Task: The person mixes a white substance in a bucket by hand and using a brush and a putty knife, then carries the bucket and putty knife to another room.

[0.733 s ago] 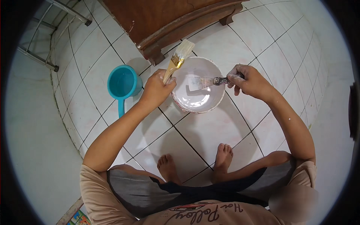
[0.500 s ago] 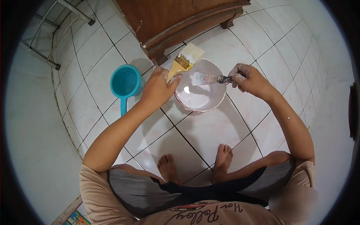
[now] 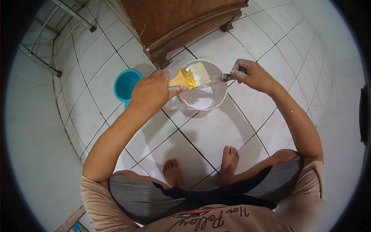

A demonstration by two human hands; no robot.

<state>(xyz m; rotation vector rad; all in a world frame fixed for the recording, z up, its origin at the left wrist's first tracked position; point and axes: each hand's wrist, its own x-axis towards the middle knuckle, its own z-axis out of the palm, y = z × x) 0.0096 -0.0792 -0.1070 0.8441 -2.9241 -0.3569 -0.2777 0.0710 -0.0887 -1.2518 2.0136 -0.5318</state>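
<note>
Head view: brush and scraper meet over the paint bowl

Head camera looks straight down on a squatting person, bare feet (image 3: 201, 170) planted on the white floor tiles (image 3: 216, 131). Left hand (image 3: 152, 92) is wrapped tight around the yellow handle of a flat paintbrush (image 3: 193, 76), fingers curled shut on it, the pale bristles pointing right and hanging over the bowl. Right hand (image 3: 251, 75), flecked with white, is closed on the handle of a small metal scraper (image 3: 219, 78); its blade points left and meets the bristle end of the brush, the two touching as far as this view shows. Right under both tools sits the round white bowl (image 3: 216, 102), on the floor just ahead of the feet, its inside coated white and its rim smeared. Just left of the bowl, beside the left wrist, lies a teal plastic scoop (image 3: 125, 84), open side up. Beyond the bowl stands the base of a brown wooden cabinet (image 3: 181, 23), one foot close to the bowl's far rim. Off at upper left, metal ladder legs (image 3: 50, 46) rest on the tiles
</note>
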